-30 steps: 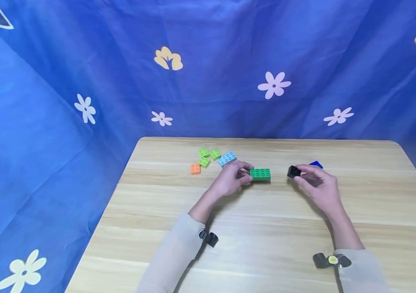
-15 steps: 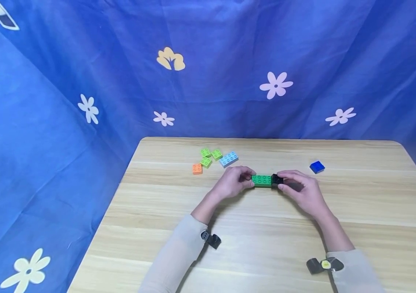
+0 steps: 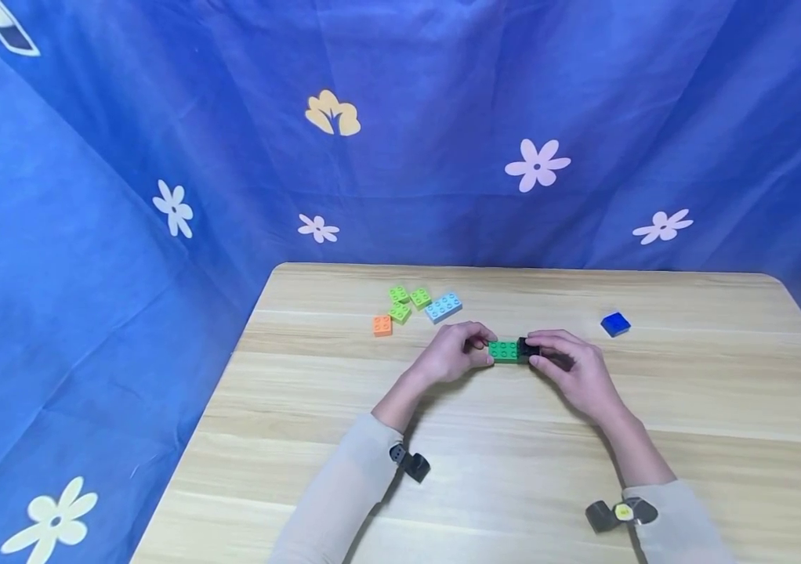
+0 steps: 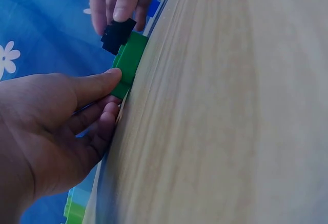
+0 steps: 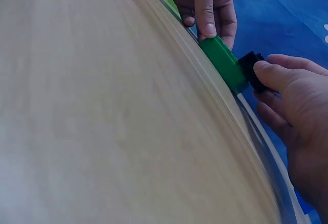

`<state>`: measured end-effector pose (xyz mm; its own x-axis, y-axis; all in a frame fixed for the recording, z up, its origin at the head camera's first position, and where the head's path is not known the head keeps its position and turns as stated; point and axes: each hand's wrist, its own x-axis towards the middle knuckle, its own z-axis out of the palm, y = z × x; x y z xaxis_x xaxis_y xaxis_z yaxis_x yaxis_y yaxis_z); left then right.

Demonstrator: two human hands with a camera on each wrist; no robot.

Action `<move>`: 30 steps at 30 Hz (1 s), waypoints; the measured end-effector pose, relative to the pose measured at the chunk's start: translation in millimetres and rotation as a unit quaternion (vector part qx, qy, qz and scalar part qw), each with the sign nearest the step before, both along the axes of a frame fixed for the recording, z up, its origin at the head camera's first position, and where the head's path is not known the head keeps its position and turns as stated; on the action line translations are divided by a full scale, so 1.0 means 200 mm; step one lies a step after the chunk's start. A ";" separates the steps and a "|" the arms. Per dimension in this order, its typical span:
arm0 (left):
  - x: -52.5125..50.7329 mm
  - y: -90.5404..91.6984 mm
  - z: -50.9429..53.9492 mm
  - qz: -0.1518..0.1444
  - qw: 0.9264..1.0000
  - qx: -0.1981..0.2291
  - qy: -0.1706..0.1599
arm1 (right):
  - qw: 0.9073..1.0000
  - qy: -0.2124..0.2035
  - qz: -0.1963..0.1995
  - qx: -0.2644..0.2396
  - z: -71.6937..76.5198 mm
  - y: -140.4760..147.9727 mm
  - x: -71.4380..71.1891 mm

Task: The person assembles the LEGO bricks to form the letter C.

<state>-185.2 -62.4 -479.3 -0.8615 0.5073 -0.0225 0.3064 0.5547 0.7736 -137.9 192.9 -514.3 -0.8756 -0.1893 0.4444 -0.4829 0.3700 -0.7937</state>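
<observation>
The left hand (image 3: 448,352) pinches the left end of a green brick (image 3: 503,351) between thumb and fingers. A black brick (image 3: 529,348) is held by the right hand (image 3: 581,374) at the green brick's right end. In the left wrist view, the black brick (image 4: 117,36) sits a bit tilted over the top of the green brick (image 4: 131,58)'s far end. The right wrist view shows the thumb on the black brick (image 5: 251,70), which touches the studded side of the green brick (image 5: 224,64); whether they are pressed fully together, I cannot tell.
Behind the left hand lie a light blue brick (image 3: 443,308), several lime bricks (image 3: 420,298) and an orange brick (image 3: 382,326). A dark blue brick (image 3: 615,324) lies beyond the right hand. The wooden table (image 3: 485,486) ends at a blue patterned curtain (image 3: 429,180).
The right hand has brought the black brick leftward to the green one, and it now overlaps the green brick's right end. The left hand and green brick have shifted slightly toward the near side.
</observation>
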 end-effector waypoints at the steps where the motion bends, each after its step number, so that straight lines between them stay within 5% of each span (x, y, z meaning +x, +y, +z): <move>1: 0.00 0.00 0.00 0.000 1.000 0.000 0.000 | 1.000 0.003 -0.002 0.003 0.00 0.00 0.00; 24: -0.01 0.01 -0.03 0.008 1.000 0.004 -0.009 | 0.997 0.016 -0.010 0.072 0.01 0.01 0.01; 30: 0.00 0.01 -0.02 0.012 1.000 0.009 -0.008 | 0.997 -0.042 0.006 0.062 -0.01 0.02 0.00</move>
